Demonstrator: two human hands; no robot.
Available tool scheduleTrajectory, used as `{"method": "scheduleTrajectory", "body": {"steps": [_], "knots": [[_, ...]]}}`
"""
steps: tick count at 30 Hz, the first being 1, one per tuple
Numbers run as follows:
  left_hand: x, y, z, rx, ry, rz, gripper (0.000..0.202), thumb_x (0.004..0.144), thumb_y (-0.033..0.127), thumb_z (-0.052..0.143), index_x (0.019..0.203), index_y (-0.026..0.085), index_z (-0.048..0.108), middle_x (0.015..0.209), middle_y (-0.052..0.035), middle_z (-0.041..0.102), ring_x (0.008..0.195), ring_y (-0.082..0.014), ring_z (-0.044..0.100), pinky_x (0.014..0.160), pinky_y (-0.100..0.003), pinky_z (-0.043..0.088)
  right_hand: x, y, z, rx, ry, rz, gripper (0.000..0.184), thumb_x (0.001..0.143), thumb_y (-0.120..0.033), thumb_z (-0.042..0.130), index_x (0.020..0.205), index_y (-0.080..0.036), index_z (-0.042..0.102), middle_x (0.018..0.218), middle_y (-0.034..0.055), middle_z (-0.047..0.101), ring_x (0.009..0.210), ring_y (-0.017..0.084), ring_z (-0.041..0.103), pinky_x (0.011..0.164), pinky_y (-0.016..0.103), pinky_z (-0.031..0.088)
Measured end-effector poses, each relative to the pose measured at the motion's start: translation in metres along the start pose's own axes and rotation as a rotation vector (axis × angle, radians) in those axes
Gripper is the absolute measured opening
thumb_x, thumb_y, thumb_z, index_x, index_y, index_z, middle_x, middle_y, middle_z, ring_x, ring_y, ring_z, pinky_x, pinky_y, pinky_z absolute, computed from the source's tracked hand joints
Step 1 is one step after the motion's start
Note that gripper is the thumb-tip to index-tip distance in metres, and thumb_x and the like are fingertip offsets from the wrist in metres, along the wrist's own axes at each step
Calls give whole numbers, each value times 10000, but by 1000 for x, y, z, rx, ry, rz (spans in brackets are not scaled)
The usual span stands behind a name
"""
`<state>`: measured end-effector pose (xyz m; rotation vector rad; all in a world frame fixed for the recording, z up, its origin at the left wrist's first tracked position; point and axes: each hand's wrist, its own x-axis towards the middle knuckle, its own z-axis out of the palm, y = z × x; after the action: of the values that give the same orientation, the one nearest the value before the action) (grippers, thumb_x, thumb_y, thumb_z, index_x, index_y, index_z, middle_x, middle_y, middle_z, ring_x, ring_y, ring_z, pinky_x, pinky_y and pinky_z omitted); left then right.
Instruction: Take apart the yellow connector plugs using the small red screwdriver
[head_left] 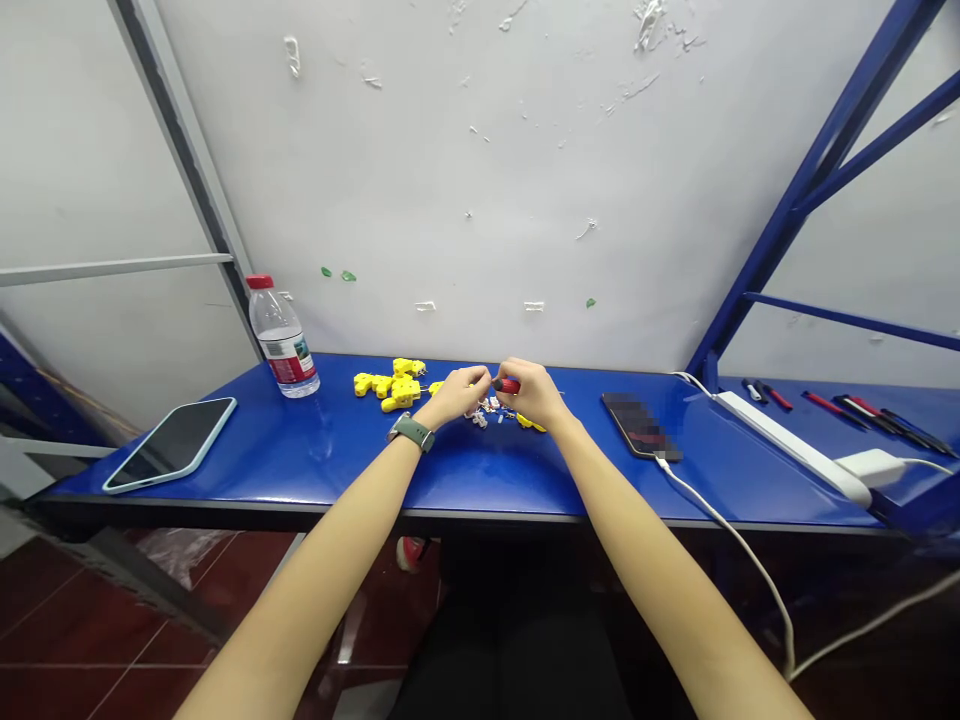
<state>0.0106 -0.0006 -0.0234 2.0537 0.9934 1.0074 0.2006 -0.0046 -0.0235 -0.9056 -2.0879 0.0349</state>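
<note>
My right hand (529, 392) is closed around a red-and-black handled tool (507, 385), which looks like a small screwdriver; most of it is hidden by the fingers. My left hand (454, 394), with a green-strapped watch (412, 431) on its wrist, is pinched close beside it. A speck of yellow shows at its fingertips, but the thing held is too small to name. Below and between the hands lie small white pieces (480, 420) and a yellow piece (529, 423). Several yellow plastic parts (403, 390), some with thin metal bits, lie left of my left hand.
A water bottle (282, 340) and a phone (172, 443) stand and lie at left. On the right are a dark phone (640, 425) on a white cable (724, 520), a white power strip (795, 447), a charger (870, 467) and several pens (836, 410). A wall (495, 180) rises behind the blue table (300, 470).
</note>
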Motion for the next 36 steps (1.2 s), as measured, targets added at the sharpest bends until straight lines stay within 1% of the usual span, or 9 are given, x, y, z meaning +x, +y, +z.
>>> {"method": "scheduleTrajectory", "body": {"steps": [4,8,11,13,17,24,29,31,36], "knots": [[3,-5,0,69,-12,-30,443,951,486,482,630,185,521,520,17,561,399,-107,513,466,-233,386,-1,-4,-2,-22,-29,0,127,738,-138,574,712,-218,480,753,-19,500,676,138,441,626,244,309],[1,-3,-1,82,-28,-89,566,980,544,429,572,170,543,517,-26,606,381,-116,523,459,-244,396,-2,-8,-4,-55,-65,14,131,755,-137,577,705,-213,482,765,-17,500,673,134,430,616,241,299],[-1,-1,-2,32,-26,-103,607,1017,599,335,687,162,597,646,-50,682,402,-128,560,490,-272,446,-1,-9,-5,-73,-69,40,114,780,-155,588,721,-211,508,772,-13,516,680,134,448,623,238,309],[-3,0,-3,45,-11,-68,519,1009,595,387,801,172,604,728,-32,697,433,-126,582,529,-278,473,-1,-8,-5,-83,-70,59,93,796,-172,596,740,-211,532,782,-6,542,696,140,470,628,239,315],[-5,1,-3,85,-4,16,308,965,509,522,912,206,546,694,29,631,461,-128,579,544,-272,476,-1,-5,-4,-99,-74,83,75,815,-198,598,754,-213,557,780,4,577,707,153,494,630,246,319],[-4,-4,-3,126,14,53,244,991,452,483,907,223,501,601,61,529,460,-136,547,535,-268,437,-1,-5,-3,-73,-56,86,58,777,-188,599,754,-216,554,766,0,586,700,155,501,635,247,329],[1,-16,1,356,72,139,274,1033,386,403,825,225,480,700,8,577,615,-156,539,612,-276,392,-1,-9,0,-85,-74,80,57,755,-180,592,750,-215,547,768,1,586,702,157,493,621,250,310],[4,-21,3,428,85,153,292,1040,358,384,793,225,466,714,0,572,631,-157,505,617,-282,358,-1,-10,2,-98,-78,85,55,752,-175,587,752,-215,549,779,5,593,706,158,494,619,252,307],[9,-19,12,408,130,92,362,1007,348,387,679,210,455,622,9,515,595,-146,438,603,-287,300,-1,-9,2,-134,-79,88,79,731,-155,589,769,-218,560,793,3,597,705,153,490,614,250,295]]}}
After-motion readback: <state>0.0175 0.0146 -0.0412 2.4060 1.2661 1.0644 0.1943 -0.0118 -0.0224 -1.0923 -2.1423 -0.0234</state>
